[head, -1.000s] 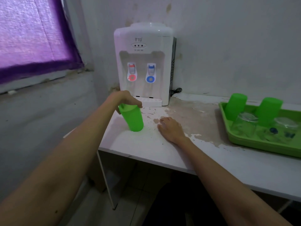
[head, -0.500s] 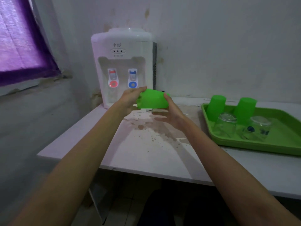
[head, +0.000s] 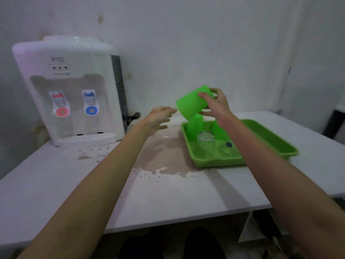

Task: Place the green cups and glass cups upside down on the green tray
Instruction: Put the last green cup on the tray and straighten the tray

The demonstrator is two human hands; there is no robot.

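right hand (head: 216, 107) grips green cup (head: 192, 103) above stained white table (head: 168, 193), left hand (head: 158, 118) open

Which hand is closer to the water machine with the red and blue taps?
The left hand. It hovers open over the table, just right of the water dispenser. The right hand is farther right, holding a green cup above the green tray.

Green cup (head: 192, 104) has passed from left hand (head: 158, 118) to right hand (head: 214, 105), now held tilted above the green tray (head: 276, 141); left hand released, open beside it.
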